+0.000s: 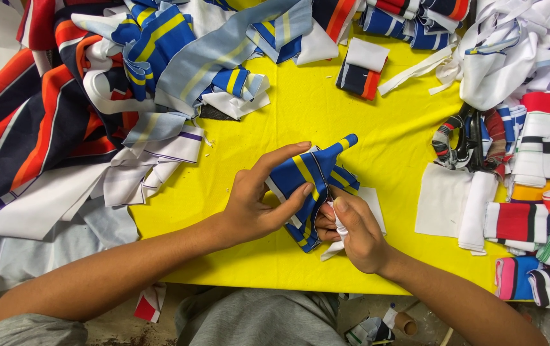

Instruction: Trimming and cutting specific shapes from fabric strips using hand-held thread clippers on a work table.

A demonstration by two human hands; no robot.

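At the centre of the yellow cloth-covered table (326, 122) both hands work one piece close together — a folded blue knit fabric piece with yellow and white stripes (310, 176), its narrow tip pointing toward 1 o'clock. The left hand (256, 208) lies at the piece's 9 o'clock side, index finger stretched along its upper edge and thumb pressed onto its face, so the fabric is pinched between them. The right hand (355, 234) sits at the piece's 5 o'clock corner, fingers curled tight around a small white fabric strip (339, 227) and against the blue piece's lower edge; a flat white fabric square (372, 202) shows just beneath it. Toward 10 o'clock a heap of striped navy, orange, blue and white fabric pieces (96, 83) spreads over the table's edge. At 3 o'clock lie stacked striped knit cuffs in red, white and black (537, 211), with black-handled scissors (467, 141) just beside them at 2 o'clock.
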